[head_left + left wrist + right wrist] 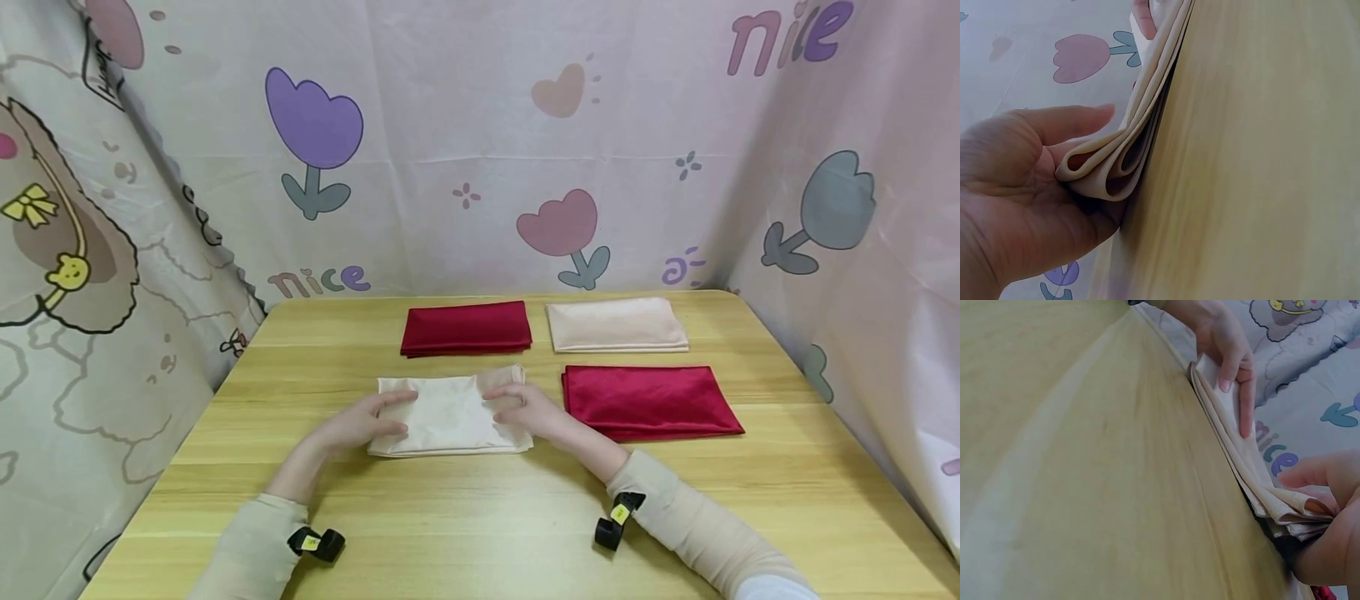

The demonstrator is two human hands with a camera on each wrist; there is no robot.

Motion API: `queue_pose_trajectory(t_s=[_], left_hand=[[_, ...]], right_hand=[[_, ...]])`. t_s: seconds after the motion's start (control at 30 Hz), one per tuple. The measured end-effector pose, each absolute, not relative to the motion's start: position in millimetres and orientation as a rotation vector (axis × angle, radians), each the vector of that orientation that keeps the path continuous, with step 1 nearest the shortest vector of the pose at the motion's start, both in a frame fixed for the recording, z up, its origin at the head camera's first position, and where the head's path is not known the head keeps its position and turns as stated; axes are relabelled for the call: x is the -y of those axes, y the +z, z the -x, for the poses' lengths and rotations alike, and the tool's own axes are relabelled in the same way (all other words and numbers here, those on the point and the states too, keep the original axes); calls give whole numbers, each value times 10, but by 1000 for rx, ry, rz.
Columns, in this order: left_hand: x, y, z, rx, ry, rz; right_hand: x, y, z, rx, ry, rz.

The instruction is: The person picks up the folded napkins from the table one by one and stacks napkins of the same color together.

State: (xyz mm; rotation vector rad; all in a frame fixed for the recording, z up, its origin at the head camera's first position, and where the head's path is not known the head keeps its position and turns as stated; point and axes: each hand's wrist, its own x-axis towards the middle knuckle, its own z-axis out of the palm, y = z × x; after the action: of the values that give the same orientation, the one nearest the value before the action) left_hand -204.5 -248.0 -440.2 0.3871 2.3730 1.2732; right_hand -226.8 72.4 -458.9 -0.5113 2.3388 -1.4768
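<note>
A cream folded cloth (450, 412) lies in layers at the middle of the wooden table, between my two hands. My left hand (367, 419) holds its left end, thumb and finger over the top; the looped fold edges (1100, 169) sit against the palm in the left wrist view. At the opposite end my right hand (528, 410) grips the cloth, with a finger extended across its top. In the right wrist view, the stacked layers (1232, 434) run from one hand to the other. The lower fingers of both hands are largely hidden by the cloth.
Behind the cream cloth lies a folded dark red cloth (467, 329). A second cream cloth (618, 325) is at the back right, with another red cloth (651, 402) in front of it, close to my right forearm. A printed curtain (450, 150) hangs around the wooden table (465, 525).
</note>
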Motion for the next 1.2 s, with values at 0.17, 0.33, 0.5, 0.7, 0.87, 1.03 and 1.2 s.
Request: queue_pose_trajectory(t_s=[0.17, 0.33, 0.5, 0.7, 0.87, 1.03, 1.2], left_hand=[[2468, -4424, 2035, -2395, 1289, -380], [2457, -4422, 2037, -2417, 1295, -358], [2453, -4412, 2037, -2466, 1291, -318], [2434, -4355, 2033, -2532, 1265, -325], [2428, -4314, 2031, -2549, 1285, -340], [2431, -4296, 2014, -2541, 1311, -326], [2428, -4244, 2004, -2545, 1326, -292]], right_hand=[[-739, -4580, 2270, -2337, -1469, 516], [-745, -4562, 2267, -2333, -1471, 495], [-775, -4557, 2267, -2338, -1475, 468], [-798, -4488, 2253, -2341, -1488, 468], [-811, -4434, 2254, -2352, -1488, 503], [-842, -4402, 2253, -2421, -1431, 588], [-854, -4347, 2247, -2489, -1377, 679]])
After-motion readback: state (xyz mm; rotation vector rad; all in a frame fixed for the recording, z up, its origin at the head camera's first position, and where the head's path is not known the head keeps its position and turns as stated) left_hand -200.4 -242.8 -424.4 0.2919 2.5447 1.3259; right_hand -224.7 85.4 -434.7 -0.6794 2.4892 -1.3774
